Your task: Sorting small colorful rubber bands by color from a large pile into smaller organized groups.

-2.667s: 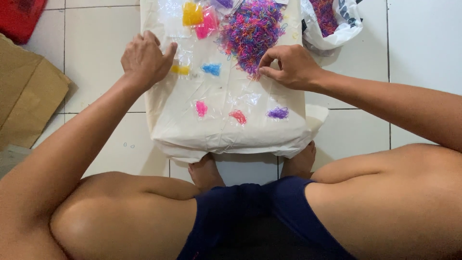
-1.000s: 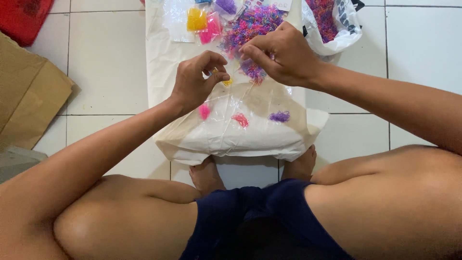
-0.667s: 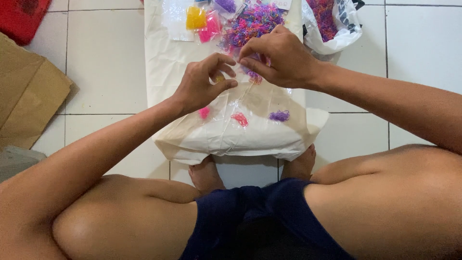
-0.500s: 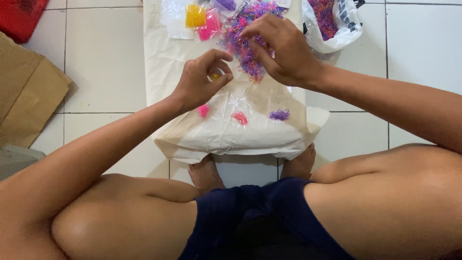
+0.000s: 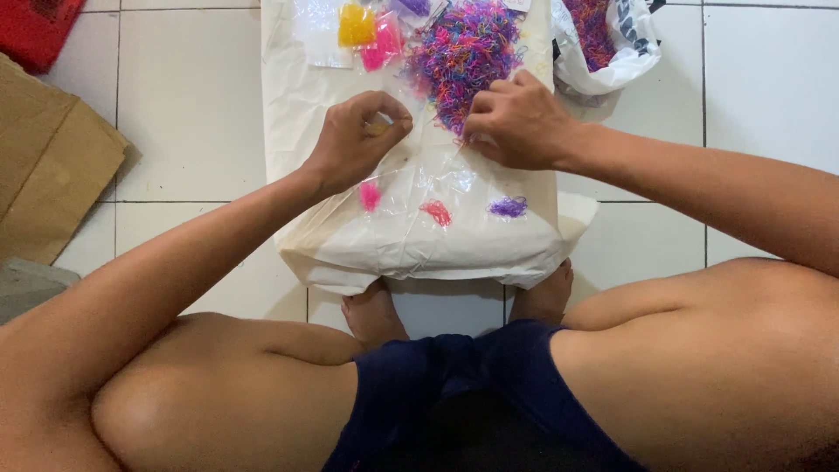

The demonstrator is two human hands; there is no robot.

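A heap of tiny mixed-colour rubber bands [image 5: 463, 48] lies on a cream cloth [image 5: 306, 114] spread over a low support. My left hand [image 5: 354, 144] is closed around a small clear bag with yellow bands, a bit of yellow showing between thumb and fingers. My right hand [image 5: 516, 122] pinches at the near edge of the heap, fingertips down on the cloth. Nearer to me lie clear bags with a pink clump [image 5: 370, 196], a red clump [image 5: 434, 211] and a purple clump [image 5: 507, 207].
Filled yellow [image 5: 356, 24] and pink [image 5: 382, 48] bags sit at the far end of the cloth. A white plastic bag [image 5: 612, 52] with more bands stands to the right. Brown cardboard [image 5: 52, 166] lies on the white floor tiles at left. My feet [image 5: 542, 297] poke out under the cloth.
My left hand lifted the small yellow bag off the cloth and holds it closed. My right hand rose to meet it, reached over the heap, then came down at the heap's near edge.
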